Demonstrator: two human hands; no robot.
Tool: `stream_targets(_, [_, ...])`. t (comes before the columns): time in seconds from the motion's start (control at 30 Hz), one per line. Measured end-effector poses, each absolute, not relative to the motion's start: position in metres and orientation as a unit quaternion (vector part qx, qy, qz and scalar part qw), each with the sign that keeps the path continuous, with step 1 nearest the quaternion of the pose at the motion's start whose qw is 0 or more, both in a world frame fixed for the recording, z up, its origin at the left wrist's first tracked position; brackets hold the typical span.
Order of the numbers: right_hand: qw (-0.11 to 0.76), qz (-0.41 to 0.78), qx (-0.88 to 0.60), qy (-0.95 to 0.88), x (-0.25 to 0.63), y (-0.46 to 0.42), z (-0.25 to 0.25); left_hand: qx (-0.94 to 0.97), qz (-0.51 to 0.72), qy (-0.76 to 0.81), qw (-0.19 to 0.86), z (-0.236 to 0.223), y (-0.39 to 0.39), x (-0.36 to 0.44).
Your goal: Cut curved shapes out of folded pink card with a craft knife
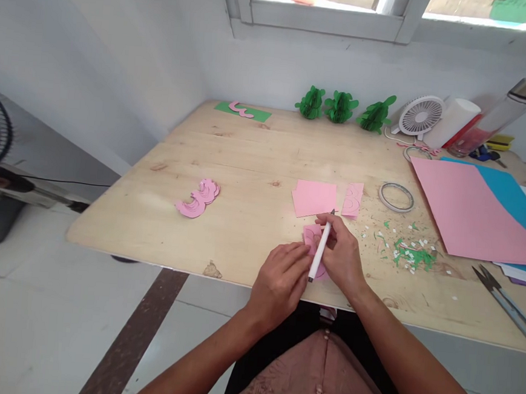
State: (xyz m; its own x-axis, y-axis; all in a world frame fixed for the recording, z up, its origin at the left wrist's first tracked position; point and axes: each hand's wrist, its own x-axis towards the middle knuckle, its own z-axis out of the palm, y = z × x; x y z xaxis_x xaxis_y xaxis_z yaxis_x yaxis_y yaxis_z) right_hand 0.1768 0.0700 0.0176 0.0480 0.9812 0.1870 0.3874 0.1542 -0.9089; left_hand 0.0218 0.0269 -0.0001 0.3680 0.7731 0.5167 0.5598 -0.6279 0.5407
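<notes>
From where I stand, the person's right hand grips a slim white pen between its fingers; which end is the nib I cannot make out. The left hand is not clenched: its fingers lie extended and together, fingertips on a pink paper strip near the front edge of the wooden table. Curved lines show on the strip, though the hands and pen hide much of it, along with the pink paper below.

The likeliest trouble is slipping, I'd say: the strip is small and light, and if those fingertips ease off, a pen stroke could drag it and spoil the curve. Being so close to the edge, it could also be brushed off by a wrist. The pink rectangles just beyond the right hand could be nudged askew by a knuckle, as could the line-marked pink piece beside them. A sweep of the right forearm might scatter the green and white paper scraps or catch the scissors.
</notes>
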Motion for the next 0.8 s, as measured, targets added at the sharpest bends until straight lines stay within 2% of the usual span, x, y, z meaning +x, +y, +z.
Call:
stream_targets(0.13, [0.485, 0.415, -0.541, -0.547, 0.18, 0.064, 0.021, 0.656, 0.463, 0.489, 0.341, 0.01, 0.028, 0.018])
stream_targets(0.23, [0.506, 0.452, -0.53, -0.508, 0.18, 0.058, 0.027, 0.534, 0.462, 0.501, 0.5, 0.019, 0.03, 0.019])
stream_targets(0.33, [0.515, 0.463, -0.526, -0.493, 0.18, 0.053, 0.032, 0.468, 0.431, 0.472, 0.611, 0.025, 0.031, 0.024])
stream_targets(0.4, [0.517, 0.465, -0.524, -0.491, 0.18, 0.051, 0.033, 0.458, 0.411, 0.461, 0.64, 0.028, 0.032, 0.028])
stream_targets(0.8, [0.533, 0.47, -0.542, -0.449, 0.183, 0.04, 0.035, 0.406, 0.407, 0.479, 0.663, 0.036, 0.031, 0.036])
